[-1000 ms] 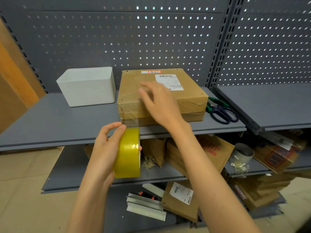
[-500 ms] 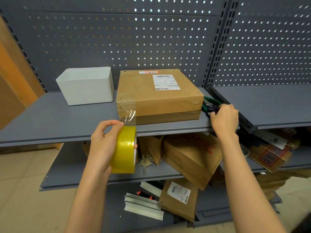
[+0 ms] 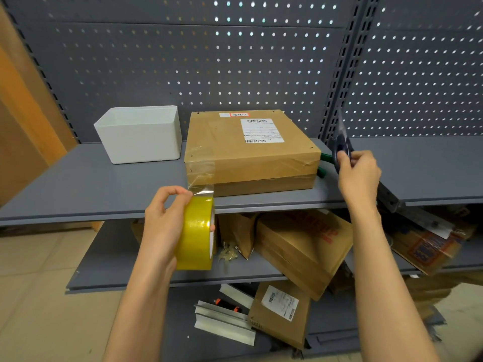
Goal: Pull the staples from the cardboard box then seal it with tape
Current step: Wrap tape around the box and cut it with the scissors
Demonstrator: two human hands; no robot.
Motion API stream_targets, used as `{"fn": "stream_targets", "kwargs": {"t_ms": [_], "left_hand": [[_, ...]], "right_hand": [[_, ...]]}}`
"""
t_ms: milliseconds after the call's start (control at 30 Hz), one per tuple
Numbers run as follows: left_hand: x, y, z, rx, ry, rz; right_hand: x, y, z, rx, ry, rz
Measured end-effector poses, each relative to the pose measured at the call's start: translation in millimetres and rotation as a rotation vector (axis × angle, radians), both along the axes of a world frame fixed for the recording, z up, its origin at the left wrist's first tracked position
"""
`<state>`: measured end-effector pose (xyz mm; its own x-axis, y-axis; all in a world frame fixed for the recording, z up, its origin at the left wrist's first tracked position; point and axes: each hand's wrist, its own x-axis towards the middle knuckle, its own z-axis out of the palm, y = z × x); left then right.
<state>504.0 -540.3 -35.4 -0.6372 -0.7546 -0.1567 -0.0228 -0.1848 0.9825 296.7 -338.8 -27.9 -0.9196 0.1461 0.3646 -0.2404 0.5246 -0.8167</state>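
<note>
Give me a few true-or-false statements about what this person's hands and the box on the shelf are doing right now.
1. The left hand holds the yellow tape roll. True.
2. A strip of tape runs from the roll to the cardboard box. True.
3. The right hand lies flat on top of the box. False: it is raised to the right of the box, gripping dark-handled scissors.
4. The white bin stands to the right of the box. False: it stands to its left.
5. The box rests on the grey shelf. True.
</note>
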Motion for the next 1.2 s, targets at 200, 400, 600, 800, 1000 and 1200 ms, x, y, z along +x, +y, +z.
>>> {"fn": "stream_targets", "kwargs": {"t_ms": [200, 400, 600, 800, 1000, 1200], "left_hand": [[0.9, 1.6, 1.1, 0.021, 0.028, -0.010], [0.5, 2.1, 0.5, 0.026, 0.052, -0.012], [1.2, 1.8, -1.9, 0.030, 0.068, -0.026], [1.4, 1.9, -2.3, 0.021, 0.076, -0.036], [2.6, 2.6, -2.7, 0.014, 0.064, -0.025], [2.4, 1.7, -4.0, -0.003, 0.063, -0.025]], "right_hand": [[43.1, -21.1, 22.6, -0.240, 0.044, 0.538], [76.2, -47.3, 0.1, -0.037, -0.042, 0.940], [74.7, -32.7, -11.4, 0.081, -0.132, 0.992], [69.1, -14.6, -15.6, 0.223, -0.241, 1.024], [70.2, -26.9, -21.3, 0.258, -0.323, 1.102], [70.5, -42.7, -19.5, 0.237, -0.359, 1.163]]}}
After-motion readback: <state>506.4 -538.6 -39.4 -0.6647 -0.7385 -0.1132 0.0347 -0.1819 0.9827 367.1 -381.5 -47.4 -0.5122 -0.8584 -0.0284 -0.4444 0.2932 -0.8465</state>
